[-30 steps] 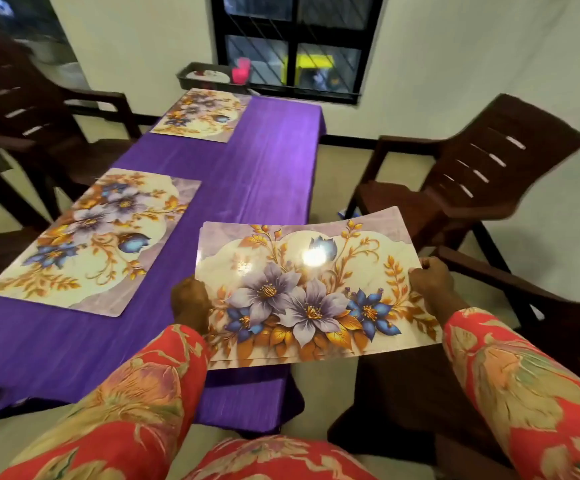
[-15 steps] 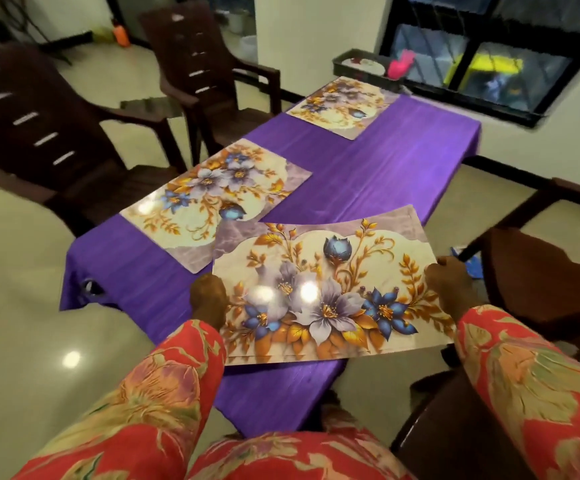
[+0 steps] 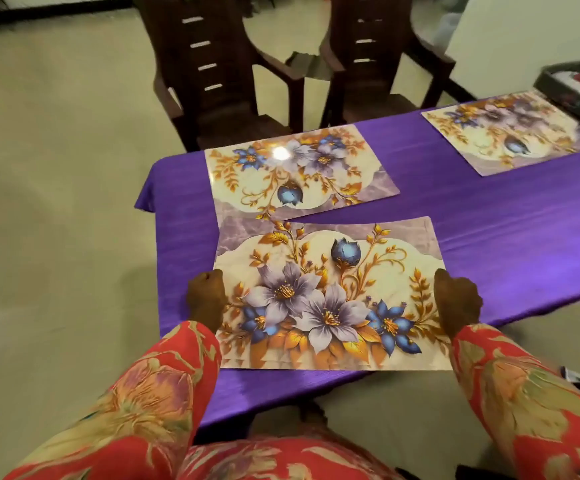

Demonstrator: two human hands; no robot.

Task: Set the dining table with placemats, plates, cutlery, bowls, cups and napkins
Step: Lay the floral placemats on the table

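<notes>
While both hands are pinching its short edges, left hand (image 3: 206, 296) and right hand (image 3: 457, 299), the glossy floral placemat (image 3: 326, 299) is lying lower centre, long axis running left-right, blue bud pointing toward frame top.

No readable text, labels or numbers anywhere.

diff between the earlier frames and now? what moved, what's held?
The held placemat stack came down from over the table's near edge to low over the purple cloth, overlapping the nearest laid placemat. Left hand and right hand keep their grip on its sides. Both laid placemats, including the far one, stayed put.
</notes>
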